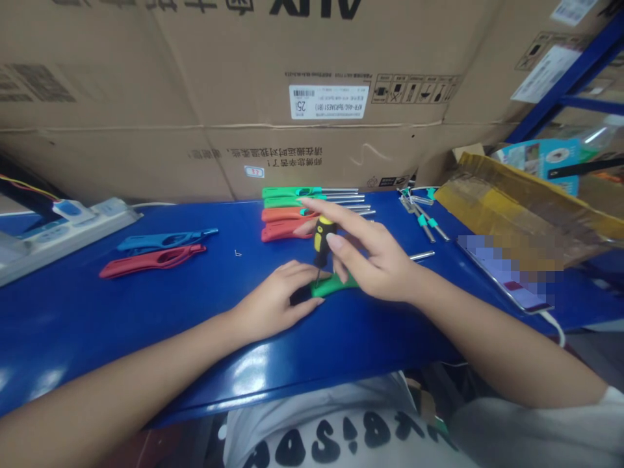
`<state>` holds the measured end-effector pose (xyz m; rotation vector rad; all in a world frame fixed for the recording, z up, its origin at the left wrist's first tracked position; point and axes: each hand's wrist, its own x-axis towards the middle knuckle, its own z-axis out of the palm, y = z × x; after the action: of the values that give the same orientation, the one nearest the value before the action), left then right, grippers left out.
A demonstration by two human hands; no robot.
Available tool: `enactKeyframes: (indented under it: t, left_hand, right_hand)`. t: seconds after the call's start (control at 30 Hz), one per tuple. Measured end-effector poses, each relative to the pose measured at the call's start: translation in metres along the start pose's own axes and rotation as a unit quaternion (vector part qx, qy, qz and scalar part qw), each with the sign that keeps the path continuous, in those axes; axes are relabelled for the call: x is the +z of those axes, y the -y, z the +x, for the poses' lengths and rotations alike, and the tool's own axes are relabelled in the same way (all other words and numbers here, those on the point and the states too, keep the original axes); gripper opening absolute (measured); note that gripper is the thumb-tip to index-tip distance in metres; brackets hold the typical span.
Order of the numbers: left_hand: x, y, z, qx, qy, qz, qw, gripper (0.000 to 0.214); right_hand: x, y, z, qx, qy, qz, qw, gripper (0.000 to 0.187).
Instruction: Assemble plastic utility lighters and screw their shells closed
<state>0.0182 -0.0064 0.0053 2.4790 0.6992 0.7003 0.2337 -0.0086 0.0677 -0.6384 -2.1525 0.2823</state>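
My right hand (373, 260) grips the screwdriver (320, 244), left hand (273, 299) the green handle (335, 285) at six o'clock; likely screwing, needing steady pressure.

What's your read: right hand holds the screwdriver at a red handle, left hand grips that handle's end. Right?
Colour's wrong: the head view shows a green handle. The right hand does hold the screwdriver at it, and the left hand grips its end.

Near-upright screwdriver (320, 246) over green handle (335, 285)
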Motion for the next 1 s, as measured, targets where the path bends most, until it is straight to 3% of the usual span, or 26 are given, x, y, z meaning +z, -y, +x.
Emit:
enactKeyframes:
  t: [0.07,0.17,0.3,0.57,0.67,0.77,0.83,1.0]
  left_hand:
    - [0.0,0.0,0.0,0.0,0.0,0.005,1.0,0.028]
    - [0.001,0.002,-0.001,0.008,-0.009,0.011,1.0,0.025]
    - [0.004,0.005,-0.003,0.001,-0.01,0.013,1.0,0.023]
    - [0.007,0.005,-0.002,0.002,-0.039,0.011,0.999,0.018]
    - [0.007,0.005,-0.002,-0.024,-0.038,0.012,0.999,0.018]
    - [0.007,0.003,-0.001,-0.034,-0.033,0.006,0.999,0.021]
    - [0.005,0.001,-0.001,-0.037,-0.037,0.012,0.999,0.022]
    - [-0.011,-0.008,-0.002,-0.094,0.014,0.047,0.994,0.034]
  right_hand:
    - [-0.001,0.001,0.001,-0.013,0.005,0.005,1.0,0.039]
    - [-0.002,-0.003,0.0,-0.068,-0.031,-0.069,0.995,0.032]
    - [-0.001,-0.006,-0.003,-0.118,-0.059,-0.13,0.983,0.038]
    - [0.007,0.001,-0.002,-0.11,-0.103,-0.107,0.983,0.027]
    - [0.005,0.006,-0.001,-0.082,-0.042,-0.071,0.993,0.029]
    - [0.001,0.009,0.001,-0.023,0.034,0.037,0.998,0.041]
    - [0.0,0.01,0.001,-0.003,0.052,0.086,0.995,0.041]
    - [-0.003,0.004,0.003,-0.016,-0.095,0.025,0.995,0.03]
